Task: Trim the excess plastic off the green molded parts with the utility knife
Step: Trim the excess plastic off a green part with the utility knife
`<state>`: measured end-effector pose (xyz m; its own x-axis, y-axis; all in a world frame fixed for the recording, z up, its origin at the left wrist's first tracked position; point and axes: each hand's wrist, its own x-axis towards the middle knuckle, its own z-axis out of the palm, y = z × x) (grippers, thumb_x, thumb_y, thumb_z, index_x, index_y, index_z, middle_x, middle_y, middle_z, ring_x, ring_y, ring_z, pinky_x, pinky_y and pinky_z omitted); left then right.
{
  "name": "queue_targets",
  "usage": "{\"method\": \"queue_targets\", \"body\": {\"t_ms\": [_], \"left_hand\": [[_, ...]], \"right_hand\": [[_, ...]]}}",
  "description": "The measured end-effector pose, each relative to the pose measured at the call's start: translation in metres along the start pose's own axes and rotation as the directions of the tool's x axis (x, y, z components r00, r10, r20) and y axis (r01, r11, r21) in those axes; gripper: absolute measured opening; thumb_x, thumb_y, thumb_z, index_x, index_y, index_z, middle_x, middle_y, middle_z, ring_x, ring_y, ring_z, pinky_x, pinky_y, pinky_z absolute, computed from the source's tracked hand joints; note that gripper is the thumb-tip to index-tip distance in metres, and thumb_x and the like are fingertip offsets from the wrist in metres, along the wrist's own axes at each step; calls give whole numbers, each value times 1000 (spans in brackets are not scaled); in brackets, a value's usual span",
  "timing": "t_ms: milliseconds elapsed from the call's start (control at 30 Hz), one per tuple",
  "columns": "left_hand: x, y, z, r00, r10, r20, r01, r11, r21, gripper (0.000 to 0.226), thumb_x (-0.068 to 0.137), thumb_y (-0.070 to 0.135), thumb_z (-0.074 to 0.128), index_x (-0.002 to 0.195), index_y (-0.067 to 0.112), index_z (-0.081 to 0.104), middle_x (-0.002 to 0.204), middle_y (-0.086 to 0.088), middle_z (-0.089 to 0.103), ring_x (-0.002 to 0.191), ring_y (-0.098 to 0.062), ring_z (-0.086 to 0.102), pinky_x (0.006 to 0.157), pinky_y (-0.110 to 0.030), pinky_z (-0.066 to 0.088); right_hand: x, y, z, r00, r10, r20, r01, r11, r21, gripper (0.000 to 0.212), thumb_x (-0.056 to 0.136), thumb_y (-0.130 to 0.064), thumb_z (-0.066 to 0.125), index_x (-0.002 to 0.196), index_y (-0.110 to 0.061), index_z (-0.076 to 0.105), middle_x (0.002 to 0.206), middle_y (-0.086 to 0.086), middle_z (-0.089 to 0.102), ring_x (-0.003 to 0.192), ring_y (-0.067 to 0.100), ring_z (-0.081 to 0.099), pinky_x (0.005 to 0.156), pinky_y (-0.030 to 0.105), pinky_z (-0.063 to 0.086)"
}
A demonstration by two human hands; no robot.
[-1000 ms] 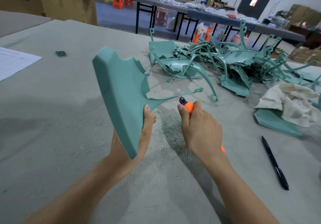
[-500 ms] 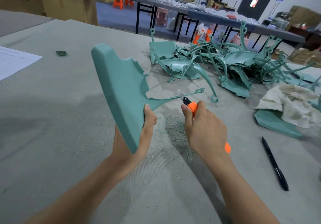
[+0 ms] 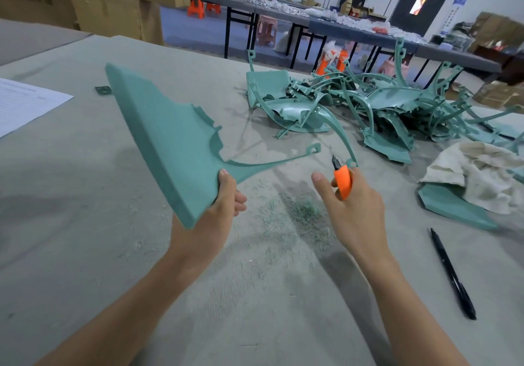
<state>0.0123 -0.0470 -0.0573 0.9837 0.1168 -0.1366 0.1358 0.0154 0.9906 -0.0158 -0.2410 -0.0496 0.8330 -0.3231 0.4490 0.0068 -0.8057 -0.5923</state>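
Left hand (image 3: 224, 204) grips the lower corner of a green molded part (image 3: 170, 144), thumb on the front face and fingers curled behind. The part is held up off the counter (image 3: 85, 223), tilted, between the two hands and mostly above the left.

Right hand (image 3: 354, 209) is wrapped round the orange utility knife (image 3: 343, 185), thumb sticking out straight. The blade points up and away, clear of the part and just below-right of the looped end of its thin arm (image 3: 313, 148).

Green shavings (image 3: 300, 212) lie on the counter under the hands.

Step looks like a pause between trimming strokes, blade off the plastic. The next move needs the blade set back on an edge with flash, cutting away from the left thumb.

Pen (image 3: 450, 275) and cloth (image 3: 482, 175) are to the right. A pile of green parts (image 3: 382, 110) sits further back, well apart from the hands. Cardboard boxes (image 3: 113, 2) are behind.
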Motion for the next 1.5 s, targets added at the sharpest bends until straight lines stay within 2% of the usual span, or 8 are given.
{"method": "queue_targets", "body": {"t_ms": [100, 167, 367, 867, 1000, 1100, 1200, 1500], "left_hand": [[-11, -3, -9, 967, 237, -97, -227, 968, 106, 51, 94, 32, 44, 54, 6, 64, 49, -4, 64, 43, -11, 60, 50, -15, 48], [-17, -3, -13, 960, 271, -73, -258, 954, 150, 49, 90, 28, 48, 50, 7, 63, 47, -3, 64, 41, -11, 59, 44, -13, 45], [-11, 0, -16, 966, 252, -53, -246, 963, 108, 39, 82, 20, 52, 45, 10, 52, 43, -7, 57, 35, -18, 48, 39, -24, 40], [-5, 3, -19, 994, 108, -25, -108, 994, -15, 28, 85, 16, 50, 58, 7, 50, 40, -6, 50, 30, -14, 37, 32, -21, 29], [-4, 3, -19, 995, 84, -60, -87, 996, -36, 25, 85, 16, 49, 61, 6, 51, 41, -5, 51, 30, -14, 38, 33, -18, 29], [-6, 4, -18, 981, 147, -123, -151, 988, -20, 27, 87, 16, 48, 65, 2, 54, 43, -2, 55, 31, -11, 42, 33, -17, 33], [-12, 3, -13, 960, 239, -147, -237, 971, 30, 40, 91, 19, 46, 61, -5, 55, 42, -1, 56, 34, -9, 45, 37, -16, 37], [-24, -1, 1, 946, 280, -165, -285, 958, -7, 51, 88, 40, 47, 49, 8, 54, 46, -2, 59, 41, -12, 49, 47, -16, 40]], "right_hand": [[2, -2, -4, 1000, -24, -8, 25, 979, 201, 16, 90, -25, 72, 93, -23, 56, 55, -8, 49, 52, 5, 49, 55, 13, 37], [3, -1, -6, 999, -49, 20, 42, 960, 276, 24, 89, -12, 71, 108, -25, 62, 53, -13, 48, 51, 3, 46, 56, 9, 37], [3, 5, -6, 974, -122, 188, 76, 969, 233, 22, 89, -9, 72, 99, -28, 70, 79, -7, 69, 68, 14, 61, 66, 25, 49], [0, 3, -3, 971, -208, 118, 186, 967, 176, 13, 87, -5, 72, 89, -18, 74, 64, -20, 59, 60, 0, 54, 58, 8, 37], [-4, -5, -4, 984, -177, 37, 163, 955, 247, 15, 88, -32, 74, 95, -21, 67, 60, -8, 49, 53, 9, 43, 55, 24, 36], [-8, -6, -4, 989, -142, 31, 140, 989, 56, 44, 91, -68, 44, 95, -25, 53, 66, -7, 48, 58, 11, 47, 56, 32, 37], [-12, -7, -2, 988, -135, 78, 142, 987, -82, 40, 97, -64, 25, 92, -29, 43, 69, -10, 50, 62, 8, 50, 58, 34, 34], [-17, -17, 3, 978, -166, 126, 190, 961, -203, 45, 95, -62, 23, 95, -22, 42, 63, -10, 43, 61, 26, 49, 54, 37, 29]]}}
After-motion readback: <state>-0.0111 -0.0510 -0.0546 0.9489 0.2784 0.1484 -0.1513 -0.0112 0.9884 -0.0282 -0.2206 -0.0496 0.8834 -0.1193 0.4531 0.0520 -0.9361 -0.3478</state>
